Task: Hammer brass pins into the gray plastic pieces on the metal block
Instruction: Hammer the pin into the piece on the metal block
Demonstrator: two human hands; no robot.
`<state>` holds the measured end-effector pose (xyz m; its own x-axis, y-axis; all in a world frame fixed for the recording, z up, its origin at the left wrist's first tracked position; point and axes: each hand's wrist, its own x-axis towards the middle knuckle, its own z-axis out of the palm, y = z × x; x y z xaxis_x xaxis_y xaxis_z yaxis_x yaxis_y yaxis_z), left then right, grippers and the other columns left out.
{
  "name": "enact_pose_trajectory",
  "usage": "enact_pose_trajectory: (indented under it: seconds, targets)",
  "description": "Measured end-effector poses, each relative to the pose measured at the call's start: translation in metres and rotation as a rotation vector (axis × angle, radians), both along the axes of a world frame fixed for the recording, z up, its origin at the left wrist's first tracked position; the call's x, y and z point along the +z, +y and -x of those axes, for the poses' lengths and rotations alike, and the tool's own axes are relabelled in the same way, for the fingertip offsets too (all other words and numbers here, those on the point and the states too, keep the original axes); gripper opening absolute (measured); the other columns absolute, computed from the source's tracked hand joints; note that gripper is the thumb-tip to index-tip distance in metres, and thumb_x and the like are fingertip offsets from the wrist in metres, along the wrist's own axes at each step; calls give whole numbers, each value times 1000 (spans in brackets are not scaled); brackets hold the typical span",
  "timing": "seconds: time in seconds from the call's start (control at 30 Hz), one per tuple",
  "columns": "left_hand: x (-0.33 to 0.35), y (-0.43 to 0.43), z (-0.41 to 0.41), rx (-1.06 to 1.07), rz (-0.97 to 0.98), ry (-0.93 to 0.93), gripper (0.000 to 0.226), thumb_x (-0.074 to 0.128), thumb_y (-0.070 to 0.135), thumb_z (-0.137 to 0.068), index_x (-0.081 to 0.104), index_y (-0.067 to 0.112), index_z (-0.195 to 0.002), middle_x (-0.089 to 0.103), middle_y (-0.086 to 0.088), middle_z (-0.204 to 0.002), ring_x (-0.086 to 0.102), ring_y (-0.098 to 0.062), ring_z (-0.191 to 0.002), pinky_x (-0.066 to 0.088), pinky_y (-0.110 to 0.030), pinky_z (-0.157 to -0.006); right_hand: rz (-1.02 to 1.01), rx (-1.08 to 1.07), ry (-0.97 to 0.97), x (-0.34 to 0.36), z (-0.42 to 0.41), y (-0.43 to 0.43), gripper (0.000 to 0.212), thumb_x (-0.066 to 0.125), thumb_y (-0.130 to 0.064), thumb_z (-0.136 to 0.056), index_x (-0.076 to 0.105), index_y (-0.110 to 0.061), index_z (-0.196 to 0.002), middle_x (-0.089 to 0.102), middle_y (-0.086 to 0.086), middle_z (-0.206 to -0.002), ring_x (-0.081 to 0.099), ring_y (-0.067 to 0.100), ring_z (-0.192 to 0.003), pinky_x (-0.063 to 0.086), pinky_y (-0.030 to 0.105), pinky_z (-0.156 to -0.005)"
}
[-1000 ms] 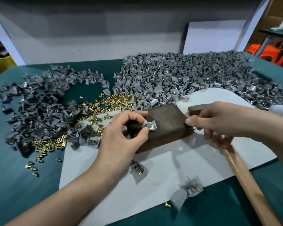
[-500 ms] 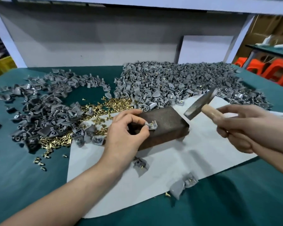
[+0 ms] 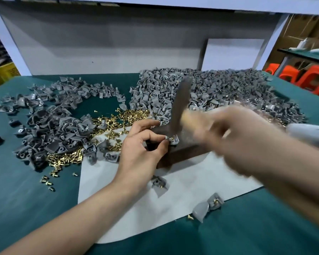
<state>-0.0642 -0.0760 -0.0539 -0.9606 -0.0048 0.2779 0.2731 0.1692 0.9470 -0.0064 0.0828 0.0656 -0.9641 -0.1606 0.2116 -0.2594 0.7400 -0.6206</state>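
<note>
The left hand point(image 3: 144, 144) pinches a small gray plastic piece point(image 3: 174, 140) between thumb and forefinger and steadies it on top of the dark brown rectangular metal block point(image 3: 181, 153). A brass pin point(image 3: 171, 138) stands in the piece right at those fingertips.

The right hand point(image 3: 234, 140), smeared by motion blur, is wrapped round the pale wooden handle of a hammer point(image 3: 180, 105). The hammer's dark metal head stands upright with its lower end at the pin; whether it touches I cannot tell.

The block sits between the 2 hands on a white sheet point(image 3: 173, 203) laid over the green desk point(image 3: 35, 199). Left of the left hand lie a heap of loose brass pins point(image 3: 122, 118) and a scatter of gray pieces point(image 3: 50, 126). A larger gray pile point(image 3: 219, 89) lies beyond both hands. A loose gray piece point(image 3: 158, 183) with a pin rests on the sheet just beside the left wrist, and another pinned piece point(image 3: 208, 205) lies under the right forearm.
</note>
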Motion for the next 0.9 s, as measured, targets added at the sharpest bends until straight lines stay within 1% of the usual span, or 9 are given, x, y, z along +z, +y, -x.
enact_pose_trajectory:
  seconds: [0.07, 0.23, 0.3, 0.43, 0.57, 0.67, 0.8, 0.83, 0.9]
  targets:
    - [0, 0, -1, -27, 24, 32, 23, 75, 1, -77, 71, 20, -66, 58, 18, -112, 53, 5, -109, 42, -15, -95, -29, 30, -115, -11, -2, -4, 27, 48, -33, -94, 64, -13, -104, 44, 1, -48, 36, 9, -26, 34, 22, -30]
    - [-3, -2, -1, -51, 3, 47, 14, 74, 2, -80, 71, 12, -70, 58, 15, -115, 52, 5, -112, 47, -30, -98, 50, -4, 53, 27, 2, 4, 25, 50, -33, -87, 63, -16, -100, 46, 10, -50, 39, 17, -23, 37, 21, -31]
    - [-3, -1, -1, -56, -27, 17, 17, 74, 3, -80, 71, 15, -68, 58, 20, -112, 52, 7, -111, 46, -24, -97, 30, 4, 69, 18, 2, 1, 28, 51, -36, -88, 63, -14, -100, 46, 12, -49, 38, 15, -23, 36, 20, -30]
    - [0, 1, 0, -39, -53, 11, 24, 75, -1, -77, 72, 19, -64, 60, 19, -108, 56, 7, -103, 43, -8, -88, -44, -16, -120, -12, 0, -3, 26, 47, -34, -93, 63, -16, -104, 42, -2, -44, 36, 10, -27, 35, 23, -31]
    - [-1, 0, 0, -43, -1, 10, 23, 74, 4, -80, 71, 20, -65, 59, 23, -111, 52, 14, -104, 43, -4, -83, 103, -29, 91, 10, 0, 10, 26, 51, -47, -88, 65, -32, -104, 42, -1, -42, 36, 14, -24, 37, 17, -33]
    - [0, 0, 0, -40, -21, -8, 21, 75, 5, -80, 71, 19, -65, 58, 25, -110, 53, 13, -104, 46, -6, -80, 196, 31, 155, 10, 1, 20, 19, 57, -34, -87, 64, -35, -105, 41, 1, -45, 34, 15, -23, 38, 17, -39]
    - [1, -1, -1, -36, -33, -24, 17, 77, 11, -78, 73, 21, -64, 58, 24, -111, 53, 11, -105, 47, -11, -81, 476, -29, -101, -20, 18, 48, 17, 60, -18, -88, 73, -24, -96, 46, 1, -51, 33, 14, -27, 32, 16, -37]
    - [2, -1, -2, -37, -26, -21, 18, 78, 12, -77, 73, 22, -64, 58, 24, -111, 53, 11, -105, 47, -14, -84, 596, -70, -198, -31, 24, 54, 13, 59, -19, -85, 70, -16, -89, 45, 4, -52, 31, 13, -26, 30, 14, -34]
    - [4, -1, -2, -35, -5, -13, 21, 78, 12, -77, 71, 25, -62, 58, 23, -111, 52, 12, -103, 46, -13, -85, 856, -116, -354, -56, 35, 68, 19, 51, -21, -84, 56, -6, -94, 42, 4, -51, 27, 8, -24, 25, 12, -29]
